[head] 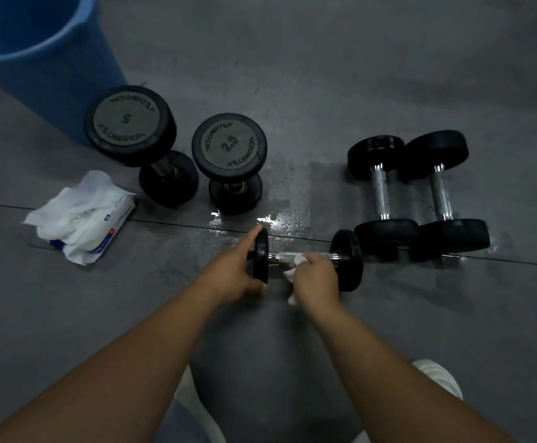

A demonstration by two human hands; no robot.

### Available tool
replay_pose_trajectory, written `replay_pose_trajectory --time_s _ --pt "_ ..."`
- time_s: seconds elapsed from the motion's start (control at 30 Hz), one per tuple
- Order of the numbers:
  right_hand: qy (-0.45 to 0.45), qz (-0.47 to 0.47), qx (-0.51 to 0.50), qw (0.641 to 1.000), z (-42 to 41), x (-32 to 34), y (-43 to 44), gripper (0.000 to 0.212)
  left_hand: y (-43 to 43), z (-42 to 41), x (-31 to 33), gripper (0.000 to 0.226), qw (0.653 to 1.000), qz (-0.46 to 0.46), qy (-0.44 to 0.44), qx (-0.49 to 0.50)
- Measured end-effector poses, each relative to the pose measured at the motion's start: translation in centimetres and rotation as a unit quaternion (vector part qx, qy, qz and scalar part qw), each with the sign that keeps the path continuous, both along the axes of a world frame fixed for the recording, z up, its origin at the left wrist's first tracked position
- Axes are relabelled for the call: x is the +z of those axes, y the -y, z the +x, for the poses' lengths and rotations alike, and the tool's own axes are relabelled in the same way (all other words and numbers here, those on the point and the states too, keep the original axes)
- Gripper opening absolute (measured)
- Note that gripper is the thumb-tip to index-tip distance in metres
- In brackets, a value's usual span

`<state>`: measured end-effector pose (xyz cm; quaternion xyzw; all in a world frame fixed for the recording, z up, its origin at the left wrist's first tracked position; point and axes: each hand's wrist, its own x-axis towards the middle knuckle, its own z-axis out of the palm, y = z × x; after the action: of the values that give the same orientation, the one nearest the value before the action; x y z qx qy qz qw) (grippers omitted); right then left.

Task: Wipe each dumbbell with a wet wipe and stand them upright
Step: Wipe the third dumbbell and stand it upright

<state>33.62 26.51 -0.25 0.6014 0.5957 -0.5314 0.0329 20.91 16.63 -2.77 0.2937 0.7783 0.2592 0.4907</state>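
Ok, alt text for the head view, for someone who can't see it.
The right hand holds a wipe on the handle of a dumbbell lying on the floor; the left hand grips its end. Behind stand two upright dumbbells; at right, two lying dumbbells.

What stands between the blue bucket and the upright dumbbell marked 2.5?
The upright dumbbell marked 5 stands there, beside the bucket, as the head view shows.

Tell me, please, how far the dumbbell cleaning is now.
Done, it seems: the 5 dumbbell and the 2.5 dumbbell stand upright. In hand: the left hand grips one head of a third dumbbell while the right hand holds a wet wipe against its handle. Left: two lying dumbbells on the right, not yet upright; whether wiped, I cannot tell.
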Motion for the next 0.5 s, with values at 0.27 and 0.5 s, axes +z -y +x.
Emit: replay_pose_trajectory --time_s 0.27,0.5 --pt "-0.109 -0.271 -0.397 0.870 -2.1 -2.2 0.2 0.022 0.4 0.7 -0.7 0.124 1.000 0.002 -0.014 0.007" --pt "-0.197 -0.309 -0.479 0.798 -0.1 -2.9 1.0 0.031 0.5 0.9 -0.8 0.124 1.000 0.007 -0.021 0.002"
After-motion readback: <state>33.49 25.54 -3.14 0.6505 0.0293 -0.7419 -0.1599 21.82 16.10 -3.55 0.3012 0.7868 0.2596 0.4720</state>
